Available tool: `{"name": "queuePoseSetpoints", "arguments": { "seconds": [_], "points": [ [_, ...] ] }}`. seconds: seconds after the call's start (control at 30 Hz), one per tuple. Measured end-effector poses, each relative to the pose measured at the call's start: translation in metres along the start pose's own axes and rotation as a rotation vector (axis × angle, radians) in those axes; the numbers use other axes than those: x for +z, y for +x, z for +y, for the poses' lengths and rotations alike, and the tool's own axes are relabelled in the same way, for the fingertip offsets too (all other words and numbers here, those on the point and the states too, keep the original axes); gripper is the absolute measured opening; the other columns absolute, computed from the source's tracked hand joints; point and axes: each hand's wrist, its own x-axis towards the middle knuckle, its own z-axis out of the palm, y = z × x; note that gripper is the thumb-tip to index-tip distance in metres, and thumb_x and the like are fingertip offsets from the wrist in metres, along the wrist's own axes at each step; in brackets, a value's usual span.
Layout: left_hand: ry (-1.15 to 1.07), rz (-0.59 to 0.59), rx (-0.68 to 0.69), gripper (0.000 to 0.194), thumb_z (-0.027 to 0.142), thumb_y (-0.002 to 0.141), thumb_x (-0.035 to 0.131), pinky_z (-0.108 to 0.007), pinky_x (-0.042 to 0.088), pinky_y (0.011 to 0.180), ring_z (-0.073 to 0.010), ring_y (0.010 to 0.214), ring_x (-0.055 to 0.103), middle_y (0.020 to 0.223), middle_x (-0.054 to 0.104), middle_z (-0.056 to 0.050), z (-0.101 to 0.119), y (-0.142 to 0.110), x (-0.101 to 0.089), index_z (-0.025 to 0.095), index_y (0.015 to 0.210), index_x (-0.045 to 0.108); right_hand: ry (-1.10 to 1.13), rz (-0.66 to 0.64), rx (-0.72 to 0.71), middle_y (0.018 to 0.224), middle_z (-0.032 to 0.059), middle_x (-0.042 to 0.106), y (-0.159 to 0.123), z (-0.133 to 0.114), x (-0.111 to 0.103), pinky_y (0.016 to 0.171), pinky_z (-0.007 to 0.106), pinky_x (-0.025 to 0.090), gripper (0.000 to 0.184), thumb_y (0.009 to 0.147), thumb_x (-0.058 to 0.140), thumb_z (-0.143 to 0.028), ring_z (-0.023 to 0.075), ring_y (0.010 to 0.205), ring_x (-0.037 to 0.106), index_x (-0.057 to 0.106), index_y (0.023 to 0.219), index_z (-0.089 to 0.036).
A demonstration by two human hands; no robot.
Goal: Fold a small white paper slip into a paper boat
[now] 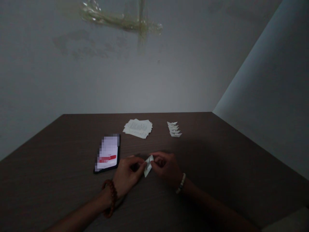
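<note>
A small folded piece of white paper (148,165) is pinched between both hands just above the dark wooden table (217,154). My left hand (127,175), with a brown bead bracelet on its wrist, grips the paper's left side with closed fingers. My right hand (166,168), wearing a pale bead bracelet, pinches the right side. A row of several small folded paper boats (174,129) lies beyond my right hand. A loose stack of white paper slips (138,128) lies to the left of the boats.
A phone (107,153) with a lit screen lies flat just left of my left hand. Grey walls meet the table's far and right edges. Old tape strips (120,21) cling to the far wall high up.
</note>
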Motion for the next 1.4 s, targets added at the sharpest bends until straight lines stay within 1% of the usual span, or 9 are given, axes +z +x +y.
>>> {"name": "queuePoseSetpoints", "arguments": {
  "seconds": [0.13,0.23,0.37,0.5,0.73,0.9,1.1,1.27,1.4],
  "points": [
    [0.028,-0.023,0.065,0.019,0.032,0.083,0.055,-0.031,0.045,0.070,-0.0190,0.074,0.061,0.074,0.067,-0.003,0.001,-0.001,0.002,0.019,0.085,0.069,-0.030,0.062,-0.024,0.054,-0.0039,0.057,0.000,0.001,0.000,0.046,0.018,0.037,0.026,0.073,0.060,-0.022,0.0071,0.045,0.045,0.070,0.096,-0.015],
    [-0.019,-0.046,0.104,0.019,0.030,0.083,0.055,-0.030,0.046,0.072,-0.0186,0.077,0.062,0.079,0.068,-0.002,0.001,-0.002,0.003,0.020,0.093,0.067,-0.020,0.104,-0.025,0.055,-0.0042,0.057,0.000,0.001,0.001,0.047,0.018,0.038,0.029,0.074,0.059,-0.021,0.0070,0.044,0.045,0.069,0.101,-0.017],
    [-0.083,-0.094,0.038,0.023,0.030,0.082,0.055,-0.028,0.047,0.071,-0.0182,0.074,0.064,0.077,0.070,-0.001,0.004,-0.003,0.002,0.018,0.097,0.067,0.004,0.103,0.003,0.053,-0.0038,0.056,-0.001,-0.003,0.000,0.046,0.018,0.037,0.024,0.075,0.058,-0.022,0.0077,0.044,0.044,0.071,0.095,-0.018],
    [-0.202,-0.147,-0.059,0.031,0.036,0.086,0.050,-0.026,0.048,0.068,-0.0187,0.076,0.065,0.078,0.071,-0.001,0.005,-0.002,-0.001,0.018,0.105,0.066,0.014,0.095,0.024,0.051,-0.0043,0.053,0.000,-0.006,-0.002,0.045,0.019,0.034,0.020,0.076,0.058,-0.023,0.0081,0.044,0.043,0.071,0.090,-0.016],
    [-0.270,-0.030,-0.213,0.034,0.041,0.084,0.049,-0.032,0.050,0.074,-0.0232,0.085,0.066,0.091,0.072,-0.005,-0.002,-0.002,0.000,0.017,0.098,0.070,0.104,0.038,0.116,0.055,-0.0036,0.056,0.001,-0.003,-0.002,0.045,0.018,0.033,0.021,0.078,0.058,-0.024,0.0084,0.047,0.045,0.068,0.094,-0.016],
    [-0.263,-0.024,-0.164,0.026,0.033,0.080,0.052,-0.030,0.050,0.070,-0.0212,0.078,0.066,0.082,0.073,-0.003,0.000,0.000,-0.001,0.018,0.092,0.070,0.112,0.060,0.137,0.057,-0.0019,0.060,0.001,-0.002,-0.002,0.046,0.019,0.037,0.020,0.077,0.060,-0.026,0.0099,0.050,0.051,0.068,0.092,-0.016],
    [-0.229,0.016,-0.123,0.023,0.033,0.080,0.055,-0.028,0.049,0.066,-0.0186,0.072,0.065,0.078,0.072,-0.001,-0.003,0.000,0.000,0.018,0.092,0.069,0.113,0.046,0.132,0.071,0.0032,0.068,-0.001,0.005,0.000,0.050,0.021,0.042,0.023,0.078,0.061,-0.027,0.0126,0.056,0.058,0.069,0.096,-0.016],
    [-0.214,0.050,-0.153,0.025,0.036,0.082,0.055,-0.031,0.049,0.068,-0.0198,0.074,0.065,0.077,0.071,-0.003,-0.005,0.001,0.001,0.017,0.090,0.069,0.069,0.039,0.101,0.074,0.0038,0.070,-0.002,0.004,-0.001,0.049,0.021,0.042,0.025,0.076,0.064,-0.027,0.0120,0.054,0.056,0.070,0.097,-0.016],
    [-0.180,0.110,-0.165,0.025,0.037,0.081,0.056,-0.031,0.049,0.068,-0.0197,0.073,0.064,0.076,0.071,-0.002,-0.007,0.000,0.001,0.018,0.088,0.070,0.067,0.028,0.088,0.076,0.0045,0.071,-0.002,-0.001,-0.005,0.054,0.022,0.044,0.023,0.079,0.061,-0.027,0.0133,0.058,0.059,0.072,0.096,-0.016]
  ]
}}
